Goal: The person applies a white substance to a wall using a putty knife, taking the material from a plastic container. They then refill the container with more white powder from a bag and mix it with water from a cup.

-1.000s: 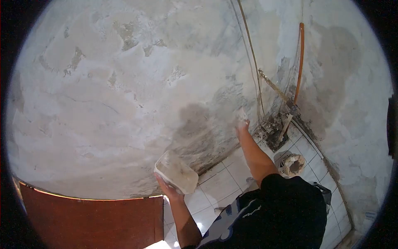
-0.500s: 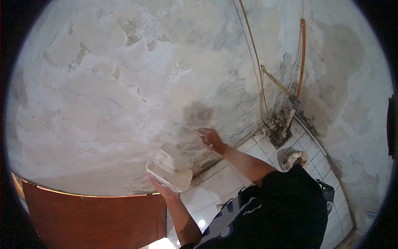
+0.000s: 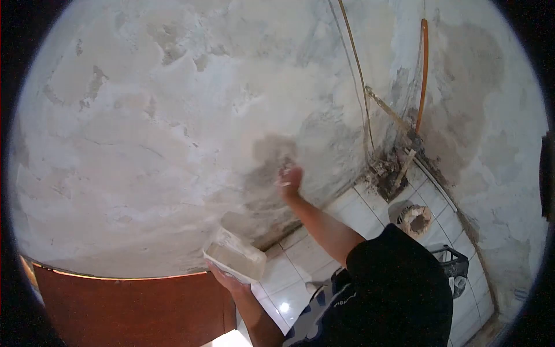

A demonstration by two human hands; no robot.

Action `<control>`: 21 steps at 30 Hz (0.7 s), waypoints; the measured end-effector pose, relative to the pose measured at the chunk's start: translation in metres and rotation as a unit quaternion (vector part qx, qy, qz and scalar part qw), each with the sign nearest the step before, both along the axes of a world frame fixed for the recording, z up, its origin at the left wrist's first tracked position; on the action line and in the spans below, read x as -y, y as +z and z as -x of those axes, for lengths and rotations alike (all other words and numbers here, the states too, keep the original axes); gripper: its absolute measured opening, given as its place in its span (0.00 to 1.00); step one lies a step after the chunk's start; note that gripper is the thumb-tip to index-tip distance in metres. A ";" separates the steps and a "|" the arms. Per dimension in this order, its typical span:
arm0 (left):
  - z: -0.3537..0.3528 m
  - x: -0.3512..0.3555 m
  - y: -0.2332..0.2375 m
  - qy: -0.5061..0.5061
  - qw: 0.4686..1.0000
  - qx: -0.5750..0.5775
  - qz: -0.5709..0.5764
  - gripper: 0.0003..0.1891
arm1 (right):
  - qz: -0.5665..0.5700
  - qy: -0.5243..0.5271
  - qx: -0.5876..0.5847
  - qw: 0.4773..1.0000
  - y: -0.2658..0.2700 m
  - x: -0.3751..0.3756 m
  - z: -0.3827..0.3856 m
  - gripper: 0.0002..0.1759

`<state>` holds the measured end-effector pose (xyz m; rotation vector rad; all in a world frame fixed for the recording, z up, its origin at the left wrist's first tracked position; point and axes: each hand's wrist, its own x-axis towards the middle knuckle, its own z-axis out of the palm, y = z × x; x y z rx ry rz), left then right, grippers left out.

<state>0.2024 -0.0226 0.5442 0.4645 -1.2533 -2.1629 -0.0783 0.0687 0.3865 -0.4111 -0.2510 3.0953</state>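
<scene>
The left hand (image 3: 228, 279) holds a tilted, off-white rectangular plastic tub (image 3: 250, 258) near the wall's foot, fingers spread along its lower side. The right hand (image 3: 291, 180) is at the rough, patchy grey-and-white plaster wall (image 3: 144, 191), fingers curled; blur hides whether they grip anything. The one-handed, tilted hold could let the tub slip or spill onto the white tiled floor (image 3: 276, 272); bumping the wall might jolt it loose.

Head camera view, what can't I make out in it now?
In the head view:
- Right hand: blurred; anything held is unclear.
- Pale rectangular tub: underside faces away.
- Black open-framed container: partly behind the black fabric shirt.
- Reddish-brown flat panel: lower end cut off by bottom edge.
</scene>
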 end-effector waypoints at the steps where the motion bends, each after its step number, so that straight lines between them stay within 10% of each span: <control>1: -0.001 0.007 -0.006 0.001 1.000 0.011 -0.003 0.29 | 0.015 0.094 -0.014 0.995 -0.006 0.009 -0.018 0.04; 2: 0.001 0.016 -0.008 0.001 0.999 0.033 0.029 0.29 | -0.375 0.096 -0.108 0.916 0.005 0.002 -0.033 0.03; 3: 0.006 0.020 -0.010 -0.002 0.997 0.049 0.064 0.30 | -0.701 0.082 -0.188 0.683 0.017 -0.006 -0.042 0.04; 7: 0.041 -0.014 0.025 -0.042 0.993 -0.027 -0.106 0.32 | -0.546 0.145 -0.368 0.739 -0.043 -0.040 -0.046 0.19; 9: 0.047 -0.024 0.026 -0.042 0.995 -0.037 -0.078 0.34 | -0.294 -0.149 -0.412 0.850 -0.095 -0.052 -0.039 0.17; 10: 0.048 -0.026 0.022 -0.045 0.995 -0.036 -0.080 0.34 | -0.082 0.025 -0.256 0.963 -0.142 -0.076 -0.030 0.20; 11: 0.049 -0.027 0.016 -0.043 0.998 -0.045 -0.023 0.35 | 0.140 0.196 -0.072 0.968 -0.186 -0.092 -0.019 0.24; 13: 0.044 -0.027 0.011 -0.035 0.997 -0.053 0.035 0.36 | 0.059 0.025 0.202 0.977 -0.103 -0.132 -0.009 0.19; 16: 0.027 -0.009 -0.005 -0.001 1.000 -0.012 0.014 0.36 | -0.144 -0.059 0.129 0.979 -0.157 -0.161 0.060 0.34; 19: -0.004 0.025 -0.033 0.039 0.939 -0.001 0.342 0.35 | -0.368 0.005 0.127 0.921 -0.126 -0.166 0.086 0.33; 20: -0.009 0.021 -0.023 0.009 0.987 -0.016 0.162 0.33 | -0.515 0.101 0.154 0.837 -0.116 -0.162 0.090 0.32; 21: -0.013 0.019 -0.017 -0.021 0.999 -0.033 -0.025 0.32 | -0.195 0.043 0.152 0.968 -0.134 -0.132 0.093 0.24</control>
